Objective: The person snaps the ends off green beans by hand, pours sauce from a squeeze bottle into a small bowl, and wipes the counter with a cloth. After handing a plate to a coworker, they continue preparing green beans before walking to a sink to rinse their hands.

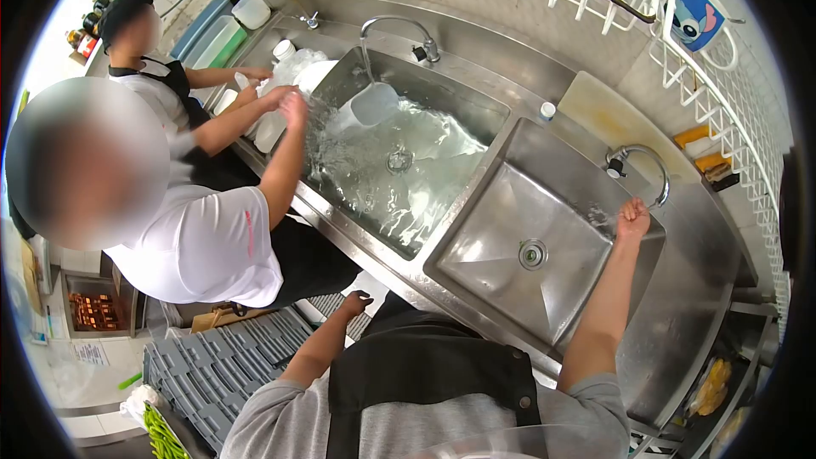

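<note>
My right hand (631, 219) is at the near side of the curved tap (654, 172) over the right sink (484, 263). Its fingers are curled in, and nothing shows in them. A small splash of water (600, 217) lies just left of this hand, on the sink's edge. My left hand (357, 301) hangs low beside my body, in front of the counter. Its fingers are loosely apart with nothing in them, and it touches nothing that I can see. The right sink holds no standing water, and its drain (533, 253) is visible.
Two people stand left; a person's hands (289, 102) work by plastic bags and tubs. The left sink (344, 204) holds water and a clear container (374, 104) under a running tap (395, 21). A white wire rack (705, 76) overhangs; grey crates (225, 357) stand behind.
</note>
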